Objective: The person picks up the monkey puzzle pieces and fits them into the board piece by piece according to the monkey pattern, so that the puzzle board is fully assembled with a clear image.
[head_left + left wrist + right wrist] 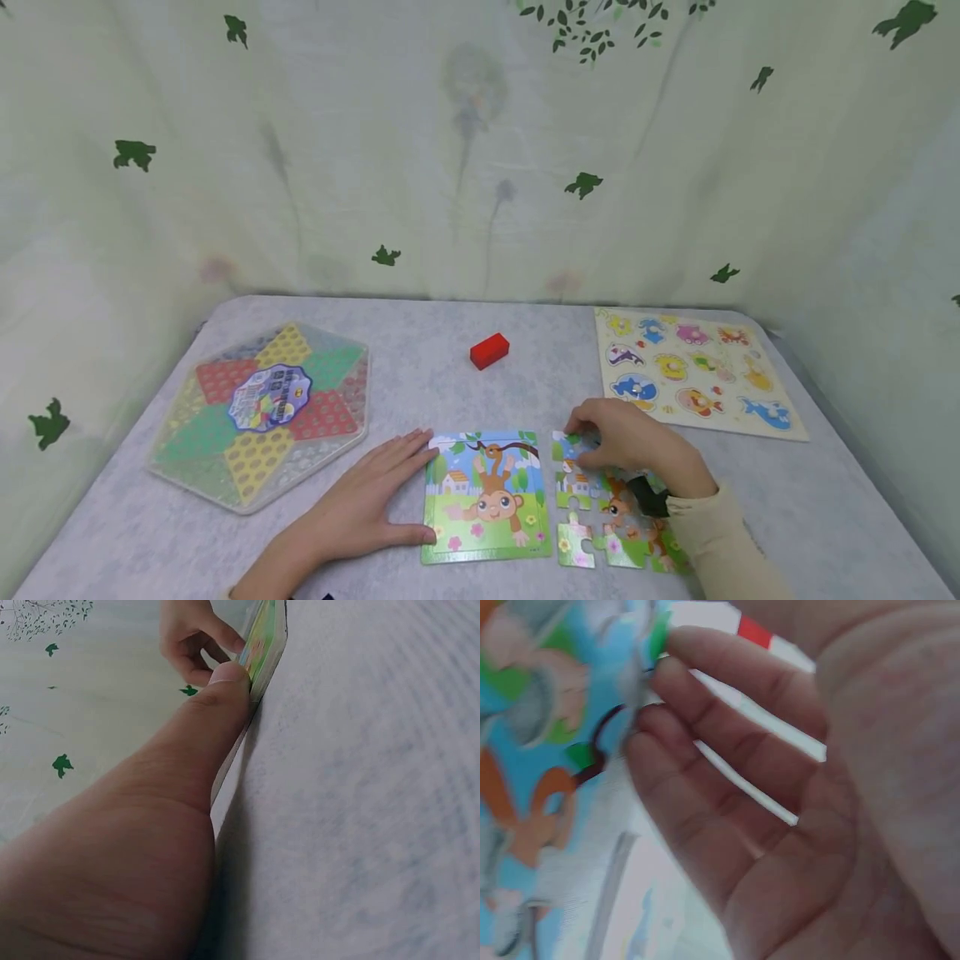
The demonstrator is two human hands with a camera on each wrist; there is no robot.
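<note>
The left hand point(371, 504) lies spread, fingertips and thumb touching the left side of the monkey board point(487, 504); the right hand point(633, 437), fingers loosely bent, touches the puzzle pieces point(575, 546) just right of it, whose number is partly hidden. Behind are one red block point(490, 351), one peg board point(678, 383) and one hexagonal game point(258, 454), its label point(270, 398) too small to read.

Two hands point(367, 502) point(628, 437), two puzzle boards point(487, 483) point(663, 396), one hexagonal board point(262, 408), one block point(490, 352)
</note>
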